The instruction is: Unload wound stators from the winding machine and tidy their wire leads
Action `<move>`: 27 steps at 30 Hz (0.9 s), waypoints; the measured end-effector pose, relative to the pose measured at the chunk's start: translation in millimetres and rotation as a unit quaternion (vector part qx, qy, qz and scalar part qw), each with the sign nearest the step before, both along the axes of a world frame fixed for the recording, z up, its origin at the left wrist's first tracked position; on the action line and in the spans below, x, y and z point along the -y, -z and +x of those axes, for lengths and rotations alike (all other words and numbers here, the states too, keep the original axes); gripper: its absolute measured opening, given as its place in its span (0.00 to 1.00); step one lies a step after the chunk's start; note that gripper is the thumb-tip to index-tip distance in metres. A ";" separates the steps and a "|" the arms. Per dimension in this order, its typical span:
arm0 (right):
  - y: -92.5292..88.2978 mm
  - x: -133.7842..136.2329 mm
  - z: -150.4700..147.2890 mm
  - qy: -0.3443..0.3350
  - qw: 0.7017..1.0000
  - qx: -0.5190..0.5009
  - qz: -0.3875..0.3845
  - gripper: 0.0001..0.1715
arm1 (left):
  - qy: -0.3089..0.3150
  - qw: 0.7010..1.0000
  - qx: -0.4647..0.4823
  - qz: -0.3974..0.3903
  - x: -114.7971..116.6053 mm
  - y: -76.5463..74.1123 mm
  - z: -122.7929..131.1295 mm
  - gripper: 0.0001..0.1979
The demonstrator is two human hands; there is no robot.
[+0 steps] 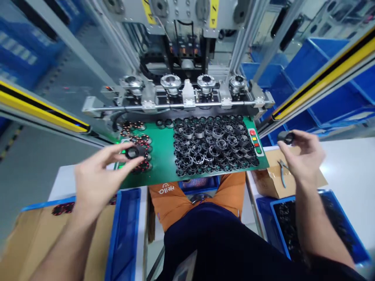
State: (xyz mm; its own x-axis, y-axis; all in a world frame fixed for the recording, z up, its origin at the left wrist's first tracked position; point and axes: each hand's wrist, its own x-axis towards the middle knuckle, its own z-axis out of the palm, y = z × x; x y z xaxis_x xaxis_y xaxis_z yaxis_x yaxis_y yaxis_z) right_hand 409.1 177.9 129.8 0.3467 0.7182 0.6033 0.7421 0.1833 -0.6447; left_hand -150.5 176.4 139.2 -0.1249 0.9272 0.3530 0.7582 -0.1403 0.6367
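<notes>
My left hand point(101, 171) pinches a black ring-shaped core point(135, 152) between thumb and fingers, over the left side of the green work plate point(161, 156). Beneath and behind it stand several cores wound with copper wire point(133, 127). Off to the right, beyond the plate's edge, my right hand point(304, 154) grips another black ring-shaped core point(285, 137) by thumb and fingers. Between the hands, a dense pile of black and grey ring cores point(211, 144) covers the plate's right half. Two loose cores point(164, 123) sit at the plate's back edge.
Behind the plate runs a machine with several metal spindle heads point(170, 82). A button panel point(255, 142) is at right. Pliers point(282, 173) lie on a cardboard box point(268, 177) beside a blue bin point(351, 242) of black parts. Yellow-striped posts point(322, 74) flank the station.
</notes>
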 end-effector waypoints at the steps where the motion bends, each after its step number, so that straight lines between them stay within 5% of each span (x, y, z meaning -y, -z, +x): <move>1: -23.3 -14.6 -12.8 -0.035 0.999 0.029 0.020 0.30 | -0.008 1.000 0.009 0.015 -17.7 -16.5 -10.9 0.26; 5: -109.2 -81.9 -93.7 -0.182 0.967 0.163 0.068 0.29 | 0.047 0.997 -0.044 0.040 -104.4 -79.1 -42.4 0.31; 8: -142.0 -148.2 -169.9 -0.294 0.919 0.260 0.033 0.22 | 0.053 0.983 -0.173 0.033 -175.3 -107.5 -53.0 0.29; 12: -130.9 -250.4 -258.2 -0.358 0.883 0.294 -0.078 0.24 | 0.064 0.972 -0.226 -0.010 -254.2 -105.7 -61.7 0.25; 16: -98.7 -325.1 -307.0 -0.339 0.864 0.352 -0.122 0.26 | 0.068 0.980 -0.183 -0.036 -295.3 -81.0 -70.0 0.15; 21: -88.6 -356.6 -323.6 -0.323 0.852 0.383 -0.150 0.23 | 0.099 0.976 -0.188 -0.045 -314.9 -61.2 -81.5 0.14; 27: -99.4 -379.4 -330.9 -0.354 0.806 0.428 -0.206 0.29 | 0.147 0.945 -0.275 -0.095 -342.9 -61.6 -98.1 0.18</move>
